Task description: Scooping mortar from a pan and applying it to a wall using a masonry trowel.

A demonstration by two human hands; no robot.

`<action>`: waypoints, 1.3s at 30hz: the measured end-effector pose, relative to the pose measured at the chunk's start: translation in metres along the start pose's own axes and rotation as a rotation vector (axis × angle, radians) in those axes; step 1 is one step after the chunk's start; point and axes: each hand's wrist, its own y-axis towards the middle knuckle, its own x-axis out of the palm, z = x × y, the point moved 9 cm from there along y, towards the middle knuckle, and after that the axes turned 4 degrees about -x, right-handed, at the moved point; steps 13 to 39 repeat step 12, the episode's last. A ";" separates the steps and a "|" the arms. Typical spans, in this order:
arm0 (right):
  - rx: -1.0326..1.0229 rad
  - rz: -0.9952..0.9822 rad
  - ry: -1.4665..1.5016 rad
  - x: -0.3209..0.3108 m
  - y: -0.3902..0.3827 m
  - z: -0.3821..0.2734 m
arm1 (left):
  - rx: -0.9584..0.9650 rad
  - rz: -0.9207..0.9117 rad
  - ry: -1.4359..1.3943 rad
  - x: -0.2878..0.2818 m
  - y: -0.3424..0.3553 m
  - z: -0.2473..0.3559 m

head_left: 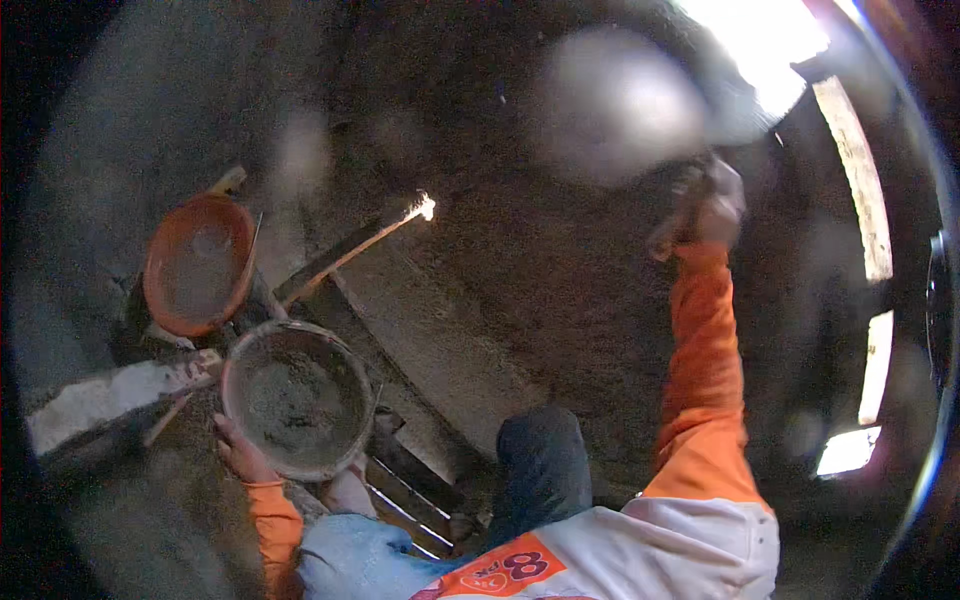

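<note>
A round bowl (300, 400) holding wet grey mortar-like mix is at the lower left. My left hand (243, 452) grips its near left side, with the fingers against the outer wall below the rim. My right arm, in an orange sleeve, stretches up and away to the right. At its end my right hand (712, 208) is closed in front of a dark rough surface (560, 270). Motion and low light blur that hand, and whatever its fingers hold cannot be made out.
Beyond the bowl stands an orange-brown basin (200, 265) with grey residue. A plank (340, 258) with a bright sunlit tip lies beside it, and a whitish beam (120, 395) comes in from the left. Bright openings (770, 50) show at upper right. Pale blurry spots cover parts of the picture.
</note>
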 end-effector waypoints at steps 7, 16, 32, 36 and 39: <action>-0.058 -0.238 -0.353 0.058 -0.095 0.054 | -0.159 0.136 -0.134 -0.031 0.003 -0.008; 0.531 -1.038 -0.518 0.164 -0.233 0.246 | 0.253 0.028 0.211 -0.052 0.018 -0.025; 0.531 -1.038 -0.518 0.164 -0.233 0.246 | 0.253 0.028 0.211 -0.052 0.018 -0.025; 0.531 -1.038 -0.518 0.164 -0.233 0.246 | 0.253 0.028 0.211 -0.052 0.018 -0.025; 0.531 -1.038 -0.518 0.164 -0.233 0.246 | 0.253 0.028 0.211 -0.052 0.018 -0.025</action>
